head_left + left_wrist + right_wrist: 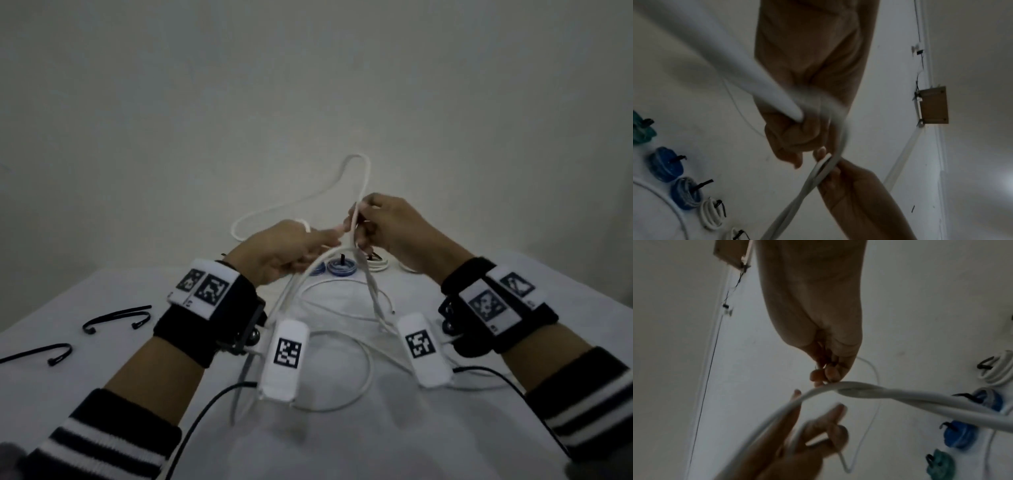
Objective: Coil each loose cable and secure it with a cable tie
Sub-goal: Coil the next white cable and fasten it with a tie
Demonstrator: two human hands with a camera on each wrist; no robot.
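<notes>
A long white cable (365,178) arches up in front of the wall, and its loose loops (366,373) lie on the white table. Both hands are raised above the table and meet on it. My left hand (325,240) curls its fingers (789,134) round a strand. My right hand (358,228) pinches two strands (890,395) together at its fingertips (828,374). Black cable ties (116,317) lie on the table to the left, with another black tie (51,354) nearer the edge.
Several tied coils sit in a row at the table's far edge: blue ones (340,268) (666,164), white ones (712,214) (996,369) and a teal one (939,464). A small wooden box (933,105) hangs on the wall. The white wall stands close behind the table.
</notes>
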